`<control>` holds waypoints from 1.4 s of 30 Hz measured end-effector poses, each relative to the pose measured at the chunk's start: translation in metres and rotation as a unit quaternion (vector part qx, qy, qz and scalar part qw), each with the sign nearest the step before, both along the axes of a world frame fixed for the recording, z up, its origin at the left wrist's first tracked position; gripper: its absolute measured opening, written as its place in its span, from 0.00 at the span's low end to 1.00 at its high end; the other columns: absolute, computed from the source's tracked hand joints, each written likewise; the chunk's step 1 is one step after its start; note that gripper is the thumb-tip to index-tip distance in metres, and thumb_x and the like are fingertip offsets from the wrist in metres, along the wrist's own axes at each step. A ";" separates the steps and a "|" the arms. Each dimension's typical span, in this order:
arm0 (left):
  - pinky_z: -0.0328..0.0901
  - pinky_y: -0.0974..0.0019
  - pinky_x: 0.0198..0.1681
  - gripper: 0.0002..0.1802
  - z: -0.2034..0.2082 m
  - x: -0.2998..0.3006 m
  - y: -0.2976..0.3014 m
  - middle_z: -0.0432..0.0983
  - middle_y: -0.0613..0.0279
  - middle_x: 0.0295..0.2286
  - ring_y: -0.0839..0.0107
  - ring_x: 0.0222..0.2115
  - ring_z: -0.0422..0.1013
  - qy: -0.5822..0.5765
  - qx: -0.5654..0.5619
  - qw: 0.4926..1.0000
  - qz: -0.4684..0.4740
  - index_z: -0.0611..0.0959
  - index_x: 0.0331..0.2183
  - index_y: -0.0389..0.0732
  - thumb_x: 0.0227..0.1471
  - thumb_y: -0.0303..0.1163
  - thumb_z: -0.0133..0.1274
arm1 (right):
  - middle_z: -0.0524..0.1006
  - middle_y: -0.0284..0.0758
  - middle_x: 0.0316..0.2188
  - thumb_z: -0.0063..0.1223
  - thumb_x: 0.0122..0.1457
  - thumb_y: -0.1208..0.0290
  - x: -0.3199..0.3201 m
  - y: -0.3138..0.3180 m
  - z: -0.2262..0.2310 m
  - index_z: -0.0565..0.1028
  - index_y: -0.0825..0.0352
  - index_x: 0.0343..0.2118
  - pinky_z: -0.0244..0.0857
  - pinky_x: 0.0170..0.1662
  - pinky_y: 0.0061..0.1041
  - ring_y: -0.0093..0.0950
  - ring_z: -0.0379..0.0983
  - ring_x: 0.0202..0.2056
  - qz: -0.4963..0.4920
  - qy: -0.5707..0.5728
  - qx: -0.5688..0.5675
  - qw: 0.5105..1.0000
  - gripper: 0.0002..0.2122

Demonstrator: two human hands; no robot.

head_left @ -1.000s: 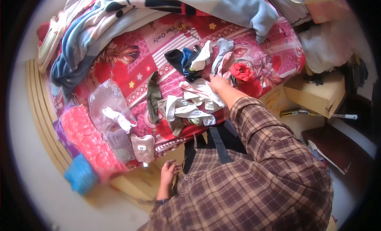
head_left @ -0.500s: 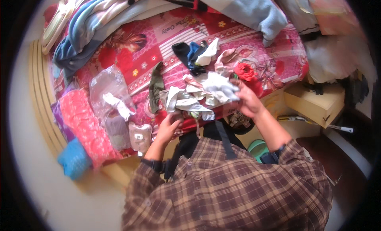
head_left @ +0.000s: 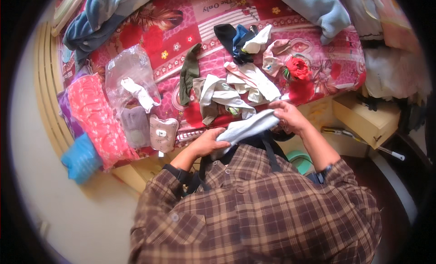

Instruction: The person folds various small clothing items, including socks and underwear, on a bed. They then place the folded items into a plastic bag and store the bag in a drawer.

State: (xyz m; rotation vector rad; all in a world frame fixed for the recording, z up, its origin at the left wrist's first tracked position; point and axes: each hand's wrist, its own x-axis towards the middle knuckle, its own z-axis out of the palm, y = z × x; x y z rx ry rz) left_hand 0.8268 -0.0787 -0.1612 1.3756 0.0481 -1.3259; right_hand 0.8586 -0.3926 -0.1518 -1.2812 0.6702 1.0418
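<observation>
A pale grey-white sock [head_left: 250, 126] is stretched between my hands at the near edge of the bed. My left hand [head_left: 210, 143] pinches its left end, and my right hand [head_left: 291, 118] grips the right end. Just beyond lie loose white socks [head_left: 218, 92] and a white sock with a pink part [head_left: 256, 84]. An olive sock [head_left: 187, 78] rests to their left. Farther back is a bunch of dark and blue socks [head_left: 231, 39] with a white one on it. A pink sock [head_left: 273, 57] lies beside a red cloth-like rose [head_left: 298, 68].
At left are a clear plastic bag [head_left: 129, 64] with a small white sock [head_left: 140, 95], folded mauve items [head_left: 163, 133], a coral cloth [head_left: 97, 114] and a blue bundle [head_left: 81, 158]. A blue blanket [head_left: 313, 12] borders the back. A wooden drawer [head_left: 365, 121] juts out at right, near a green basin [head_left: 298, 160].
My right hand has drawn a white-grey sock from the pile toward my body. My left hand has moved right and taken its other end. The view has shifted slightly.
</observation>
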 end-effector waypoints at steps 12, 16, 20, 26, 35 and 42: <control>0.56 0.72 0.45 0.27 -0.031 -0.083 0.064 0.68 0.55 0.40 0.72 0.41 0.64 0.121 0.095 0.953 0.261 0.64 0.48 0.31 0.51 0.40 0.43 | 0.70 0.47 0.39 0.46 0.44 0.73 0.036 0.051 -0.139 0.53 0.58 0.54 0.60 0.45 0.34 0.44 0.68 0.39 0.408 -0.189 -0.356 0.819 0.31; 0.48 0.70 0.52 0.31 -0.030 -0.084 0.073 0.59 0.52 0.48 0.69 0.49 0.56 0.061 0.198 0.935 0.289 0.59 0.50 0.29 0.52 0.42 0.41 | 0.68 0.44 0.43 0.47 0.43 0.74 0.049 0.043 -0.133 0.56 0.57 0.53 0.58 0.47 0.32 0.39 0.65 0.44 0.277 -0.324 -0.500 0.753 0.30; 0.46 0.70 0.53 0.31 -0.040 -0.084 0.076 0.56 0.50 0.50 0.67 0.51 0.53 0.072 0.139 0.927 0.341 0.56 0.51 0.28 0.50 0.36 0.43 | 0.67 0.40 0.45 0.50 0.42 0.74 0.053 0.049 -0.122 0.60 0.58 0.49 0.58 0.47 0.30 0.36 0.64 0.45 0.330 -0.305 -0.471 0.759 0.26; 0.55 0.70 0.46 0.30 -0.054 -0.076 0.088 0.60 0.56 0.44 0.72 0.42 0.60 0.073 0.134 0.889 0.432 0.56 0.51 0.33 0.46 0.27 0.45 | 0.67 0.36 0.30 0.55 0.42 0.65 0.062 0.070 -0.128 0.70 0.51 0.38 0.63 0.37 0.34 0.34 0.67 0.38 0.416 -0.346 -0.490 0.683 0.17; 0.59 0.67 0.45 0.37 -0.089 -0.047 0.102 0.61 0.49 0.45 0.65 0.42 0.63 -0.034 0.207 0.882 0.423 0.53 0.52 0.34 0.40 0.23 0.48 | 0.72 0.35 0.37 0.42 0.54 0.66 0.072 0.064 -0.107 0.71 0.67 0.38 0.59 0.41 0.21 0.24 0.67 0.36 -0.032 -0.185 -0.161 0.969 0.12; 0.54 0.63 0.50 0.32 -0.083 -0.025 0.054 0.63 0.47 0.44 0.61 0.47 0.60 -0.175 0.227 0.913 0.290 0.62 0.49 0.34 0.41 0.34 0.53 | 0.70 0.38 0.40 0.35 0.58 0.67 0.043 0.079 -0.062 0.64 0.69 0.44 0.62 0.44 0.32 0.30 0.68 0.40 -0.331 0.020 0.039 0.943 0.15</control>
